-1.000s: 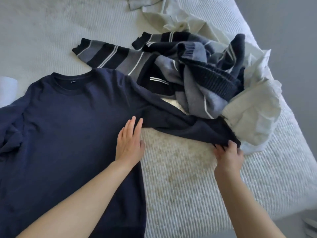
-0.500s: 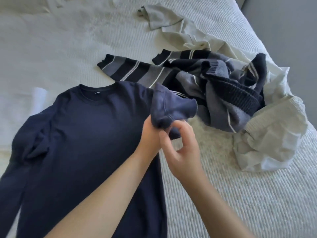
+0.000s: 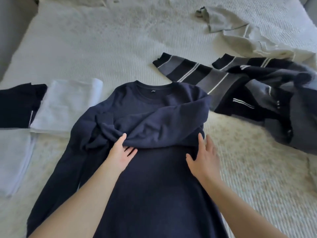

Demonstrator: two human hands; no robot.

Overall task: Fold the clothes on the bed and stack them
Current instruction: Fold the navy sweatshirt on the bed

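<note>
Two hands on navy sweater [image 3: 154, 186], flat on bed [image 3: 103, 48]: left hand [image 3: 120, 154] gripping folded-over sleeve [image 3: 154, 124], fingertips hidden beneath; right hand [image 3: 204, 158] open, fingers straight. Hem cut off below.

- Soft, even daylight fills the scene; the pale bedspread [image 3: 120, 48] reads bright.
- Shadows are faint and diffuse.
- Slight motion blur softens the striped sweater [image 3: 257, 93] at right.
- Wide-angle distortion curves the edges.
</note>
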